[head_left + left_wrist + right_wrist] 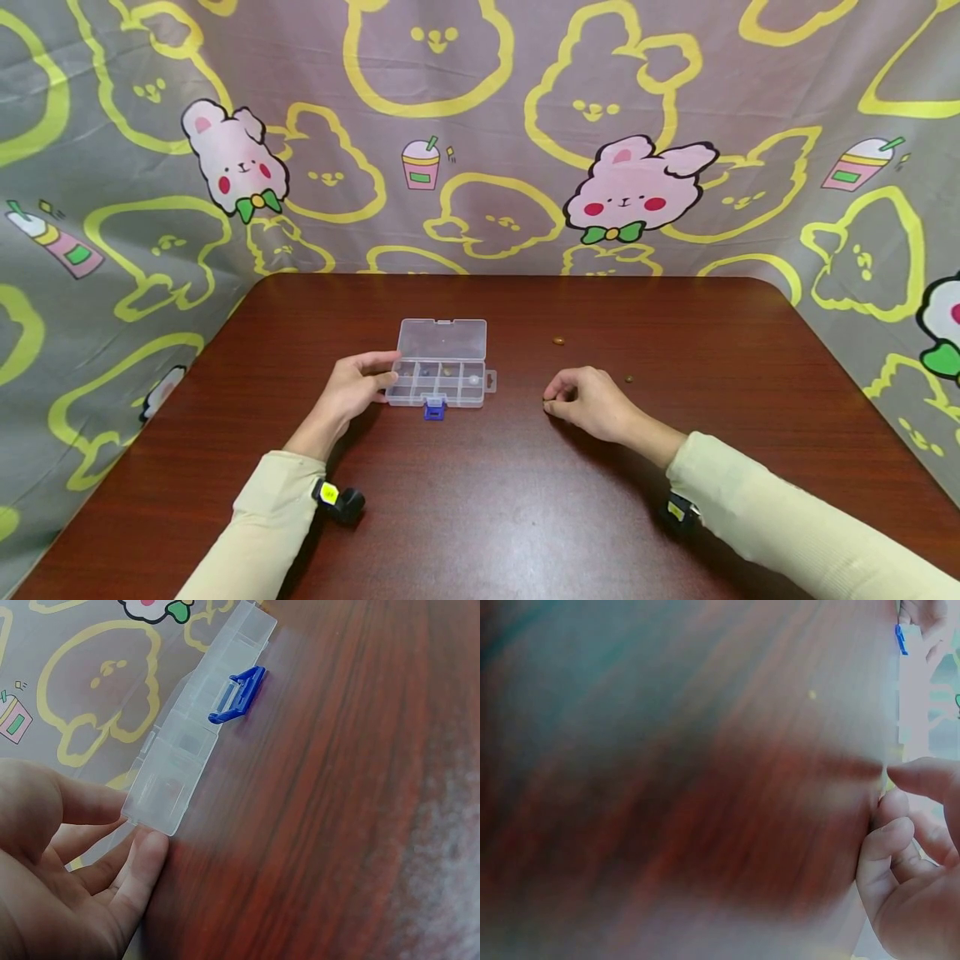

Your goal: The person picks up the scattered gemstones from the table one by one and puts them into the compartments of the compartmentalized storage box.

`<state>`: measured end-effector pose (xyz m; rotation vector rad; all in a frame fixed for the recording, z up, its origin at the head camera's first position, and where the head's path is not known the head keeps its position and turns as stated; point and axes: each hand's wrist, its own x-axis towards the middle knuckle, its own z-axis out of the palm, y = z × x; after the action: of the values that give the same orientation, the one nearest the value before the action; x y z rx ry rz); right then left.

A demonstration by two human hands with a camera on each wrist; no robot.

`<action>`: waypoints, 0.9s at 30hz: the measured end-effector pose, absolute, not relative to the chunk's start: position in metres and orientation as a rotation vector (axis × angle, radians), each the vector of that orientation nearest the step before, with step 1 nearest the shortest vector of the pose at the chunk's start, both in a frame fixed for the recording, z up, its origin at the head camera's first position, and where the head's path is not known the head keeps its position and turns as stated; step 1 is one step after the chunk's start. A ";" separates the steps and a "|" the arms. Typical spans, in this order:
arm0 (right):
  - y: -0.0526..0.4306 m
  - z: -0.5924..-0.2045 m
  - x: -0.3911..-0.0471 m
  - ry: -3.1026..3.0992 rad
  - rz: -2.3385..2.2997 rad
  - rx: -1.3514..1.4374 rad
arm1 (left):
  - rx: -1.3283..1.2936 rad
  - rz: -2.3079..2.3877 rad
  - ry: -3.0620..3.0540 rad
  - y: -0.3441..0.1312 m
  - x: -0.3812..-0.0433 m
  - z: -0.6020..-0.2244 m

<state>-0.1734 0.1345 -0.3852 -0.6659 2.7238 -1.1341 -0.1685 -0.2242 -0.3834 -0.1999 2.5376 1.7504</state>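
Clear plastic box [465,403]: on the table [487,500], lid [442,340] open at its far side, blue latch [434,411] at its near edge. 8 compartments, 2 rows of 4. In the far row you have a bluish bit [426,372] and a yellowish bit [447,371] in the middle 2, plus a pale round spot in the rightmost (bead or moulding, can't tell).

Your left hand [352,387] grips the box's left end, thumb and fingers at the corner. Your right hand [592,404], right of the box, pinches a tiny item [545,402] between thumb and forefinger; fingertips hide most of it. Farther right of the box: 1 brown bead [558,341] and, beyond it, 1 smaller dark bead [629,379], too small to make out.
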 end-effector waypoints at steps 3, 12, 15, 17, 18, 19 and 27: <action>0.134 -0.385 -0.173 2.722 -1.138 -0.647 | -0.200 1.749 2.538 -0.224 -0.169 -0.383; 0.134 -0.385 -0.174 2.716 -1.159 -0.665 | -0.172 1.772 2.534 -0.225 -0.168 -0.385; 0.134 -0.385 -0.174 2.708 -1.171 -0.673 | -0.168 1.776 2.532 -0.225 -0.169 -0.385; 0.133 -0.384 -0.174 2.700 -1.179 -0.673 | -0.170 1.770 2.535 -0.225 -0.169 -0.385; 0.133 -0.383 -0.174 2.694 -1.185 -0.672 | -0.171 1.770 2.535 -0.225 -0.169 -0.385; 0.132 -0.383 -0.174 2.690 -1.188 -0.663 | -0.173 1.771 2.534 -0.225 -0.169 -0.385; 0.130 -0.379 -0.174 2.663 -1.211 -0.659 | -0.177 1.757 2.537 -0.224 -0.168 -0.383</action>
<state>-0.1743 0.1299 -0.3787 -0.6585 2.6629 -1.2112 -0.1679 -0.2244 -0.3832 -0.1774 2.5370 1.7567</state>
